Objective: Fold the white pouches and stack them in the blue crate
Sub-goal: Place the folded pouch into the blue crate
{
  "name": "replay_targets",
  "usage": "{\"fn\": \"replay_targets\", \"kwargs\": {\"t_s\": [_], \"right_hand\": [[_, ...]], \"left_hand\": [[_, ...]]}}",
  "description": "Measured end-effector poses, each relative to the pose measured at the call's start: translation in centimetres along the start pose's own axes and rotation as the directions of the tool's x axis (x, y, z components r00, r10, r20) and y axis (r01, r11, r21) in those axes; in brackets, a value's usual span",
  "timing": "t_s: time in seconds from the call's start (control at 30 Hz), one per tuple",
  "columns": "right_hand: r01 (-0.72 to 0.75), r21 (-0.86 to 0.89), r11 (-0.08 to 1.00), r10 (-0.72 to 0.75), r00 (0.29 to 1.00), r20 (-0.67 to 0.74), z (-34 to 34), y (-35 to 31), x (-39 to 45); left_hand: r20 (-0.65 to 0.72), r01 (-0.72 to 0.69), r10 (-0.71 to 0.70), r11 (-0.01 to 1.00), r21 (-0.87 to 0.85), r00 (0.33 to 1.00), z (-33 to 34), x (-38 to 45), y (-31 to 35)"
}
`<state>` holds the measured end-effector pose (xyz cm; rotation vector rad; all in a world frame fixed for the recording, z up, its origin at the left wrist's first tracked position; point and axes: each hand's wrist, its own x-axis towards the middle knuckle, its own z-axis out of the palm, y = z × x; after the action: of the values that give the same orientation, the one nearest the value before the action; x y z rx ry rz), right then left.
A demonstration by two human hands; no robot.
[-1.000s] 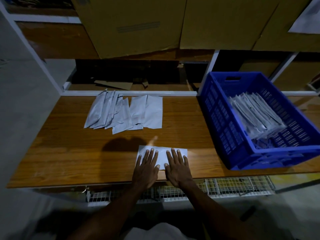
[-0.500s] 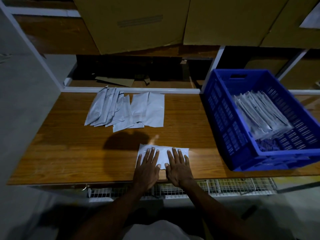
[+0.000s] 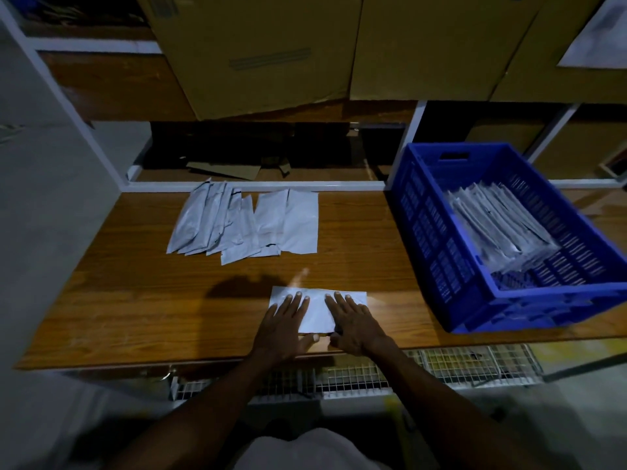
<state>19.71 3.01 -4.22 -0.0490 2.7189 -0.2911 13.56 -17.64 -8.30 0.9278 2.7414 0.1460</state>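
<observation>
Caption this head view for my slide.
Both hands press a white pouch flat beside the blue crate.

My desk (image 3: pixel 135 300) carries loose pouches (image 3: pixel 244 225) at the back; one pouch (image 3: pixel 317 312) near me; crate (image 3: pixel 441 266) right.

Bare forearms, whitish garment (image 3: pixel 315 449)

Hidden beneath the left hand (image 3: pixel 283 329) and right hand (image 3: pixel 353 325): most of the near half of the white pouch (image 3: pixel 317 308), its fold line impossible to make out. Beyond the left hand, overlapped so that no count can be trusted: the loose pouches (image 3: pixel 246 223). Beyond the right hand, likewise too dim and tightly packed to count: the stack (image 3: pixel 498 228) inside the blue crate (image 3: pixel 427 239), with the crate's right side cut off by the picture's edge.
</observation>
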Motion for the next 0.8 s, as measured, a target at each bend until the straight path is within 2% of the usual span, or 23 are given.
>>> {"fn": "replay_targets", "kwargs": {"t_s": [0.2,0.3,0.4,0.47,0.53,0.67,0.8], "right_hand": [[0.014,-0.108,0.994,-0.023,0.996,-0.081,-0.3,-0.3,-0.8],[0.017,-0.049,0.999,-0.024,0.988,-0.152,-0.7,-0.7,-1.3],[0.03,0.021,0.999,-0.024,0.966,-0.256,-1.6,-1.0,-1.8],[0.036,0.044,0.998,-0.022,0.956,-0.291,-1.9,-1.2,-1.9],[0.036,0.036,0.999,-0.024,0.956,-0.292,-2.0,-1.2,-2.1],[0.017,-0.04,0.999,-0.026,0.97,-0.241,-2.2,-1.1,-2.6],[0.003,-0.059,0.998,-0.02,0.955,-0.294,-4.3,-0.9,-3.3]], "left_hand": [[-0.011,0.009,-0.01,0.999,-0.045,1.0,-0.9,-0.5,0.6],[-0.063,-0.01,0.009,1.0,-0.014,0.998,-1.3,-0.9,0.8],[-0.082,-0.044,0.038,0.996,-0.074,0.996,-1.9,-1.0,0.6],[-0.157,-0.065,0.047,0.991,-0.116,0.986,-1.8,-0.8,0.2],[-0.208,-0.065,0.026,0.981,-0.181,0.978,-1.8,-0.6,-0.2],[-0.249,-0.095,0.059,0.986,-0.135,0.967,-3.0,-0.9,0.5],[-0.299,-0.096,0.049,0.985,-0.146,0.953,-5.2,-0.7,1.6]]}}
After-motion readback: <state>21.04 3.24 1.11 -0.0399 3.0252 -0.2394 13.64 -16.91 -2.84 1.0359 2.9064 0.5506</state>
